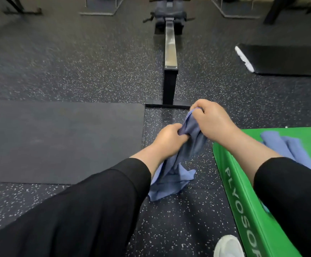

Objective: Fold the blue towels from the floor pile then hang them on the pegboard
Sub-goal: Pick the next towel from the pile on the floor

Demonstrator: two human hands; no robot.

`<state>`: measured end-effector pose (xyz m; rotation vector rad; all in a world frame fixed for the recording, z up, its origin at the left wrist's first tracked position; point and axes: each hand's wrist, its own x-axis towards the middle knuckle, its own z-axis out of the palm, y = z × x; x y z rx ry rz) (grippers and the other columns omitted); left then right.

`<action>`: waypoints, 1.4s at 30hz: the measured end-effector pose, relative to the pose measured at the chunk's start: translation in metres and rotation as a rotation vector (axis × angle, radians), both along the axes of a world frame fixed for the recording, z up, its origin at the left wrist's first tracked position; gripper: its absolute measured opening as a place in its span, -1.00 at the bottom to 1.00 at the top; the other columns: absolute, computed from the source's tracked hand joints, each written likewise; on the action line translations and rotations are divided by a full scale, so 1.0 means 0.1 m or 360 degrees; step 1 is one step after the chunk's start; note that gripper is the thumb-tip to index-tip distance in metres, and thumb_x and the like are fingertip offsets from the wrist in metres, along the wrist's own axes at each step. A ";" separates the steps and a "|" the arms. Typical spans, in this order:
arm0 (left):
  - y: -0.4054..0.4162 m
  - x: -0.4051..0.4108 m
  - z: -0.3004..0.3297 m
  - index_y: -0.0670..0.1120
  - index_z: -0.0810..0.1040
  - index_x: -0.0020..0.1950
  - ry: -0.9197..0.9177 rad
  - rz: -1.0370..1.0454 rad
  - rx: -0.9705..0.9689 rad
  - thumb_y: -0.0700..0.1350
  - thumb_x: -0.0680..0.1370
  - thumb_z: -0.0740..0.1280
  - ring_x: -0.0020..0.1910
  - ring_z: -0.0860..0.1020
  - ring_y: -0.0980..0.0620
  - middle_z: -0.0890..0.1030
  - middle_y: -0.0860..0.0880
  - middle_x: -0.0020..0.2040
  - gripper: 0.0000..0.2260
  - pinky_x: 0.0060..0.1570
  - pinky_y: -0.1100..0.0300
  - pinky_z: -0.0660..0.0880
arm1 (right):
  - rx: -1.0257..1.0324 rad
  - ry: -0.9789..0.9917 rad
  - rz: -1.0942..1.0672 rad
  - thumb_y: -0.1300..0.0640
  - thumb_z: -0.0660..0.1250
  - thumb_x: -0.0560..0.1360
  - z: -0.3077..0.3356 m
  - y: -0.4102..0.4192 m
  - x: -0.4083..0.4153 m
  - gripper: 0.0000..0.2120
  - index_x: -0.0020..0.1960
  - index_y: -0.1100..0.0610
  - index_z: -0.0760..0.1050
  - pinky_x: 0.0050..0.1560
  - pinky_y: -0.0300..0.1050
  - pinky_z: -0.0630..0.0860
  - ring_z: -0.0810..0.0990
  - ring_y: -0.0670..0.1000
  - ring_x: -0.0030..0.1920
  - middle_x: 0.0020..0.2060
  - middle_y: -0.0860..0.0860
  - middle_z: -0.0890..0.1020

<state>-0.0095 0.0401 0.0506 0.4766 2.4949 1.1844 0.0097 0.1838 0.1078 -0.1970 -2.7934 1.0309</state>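
Observation:
A crumpled blue towel [171,175] hangs from both my hands above the speckled floor. My left hand [166,138] grips it low near the middle. My right hand [212,117] is closed on its upper edge, a little higher and farther forward. The towel's loose end droops down to just above or onto the floor; I cannot tell which. More blue towels [288,147] lie on top of a green foam box [243,210] at the right, partly hidden by my right sleeve. No pegboard is in view.
A rowing machine's rail [170,52] runs straight ahead, its foot just beyond my hands. A dark mat [58,141] lies on the left. A black bench pad [284,60] sits at the far right. My white shoe [228,246] is by the green box.

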 end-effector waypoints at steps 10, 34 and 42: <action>-0.57 0.78 0.82 -0.04 0.59 -0.17 0.0192 0.0215 0.0210 -0.07 0.63 0.32 -0.31 0.44 0.16 0.57 0.10 -0.29 -0.81 -0.26 0.22 0.37 | -0.0125 0.0362 -0.0390 0.22 0.16 0.56 0.90 0.13 1.00 -0.76 0.00 0.09 0.60 0.01 -0.18 0.40 0.59 0.05 0.03 -0.04 0.03 0.64; -0.55 0.69 1.16 -0.13 0.58 -0.25 0.0121 0.0262 0.0156 -0.10 0.58 0.34 -0.45 0.32 0.21 0.43 0.15 -0.47 -0.78 -0.45 0.35 0.24 | 0.0091 -0.0067 -0.0223 0.03 0.34 0.54 0.66 0.14 0.88 -0.87 0.03 0.04 0.58 -0.13 -0.04 0.46 0.59 0.14 -0.14 -0.30 -0.03 0.60; -0.43 0.66 1.16 0.00 0.70 -0.12 0.0210 0.0048 0.0151 -0.04 0.60 0.39 -0.28 0.50 0.20 0.66 0.06 -0.27 -0.86 -0.20 0.28 0.42 | 0.0139 -0.0133 0.0355 0.03 0.37 0.58 0.60 -0.09 0.83 -0.70 0.29 -0.19 0.55 -0.23 -0.47 0.35 0.49 -0.35 -0.31 -0.44 -0.28 0.53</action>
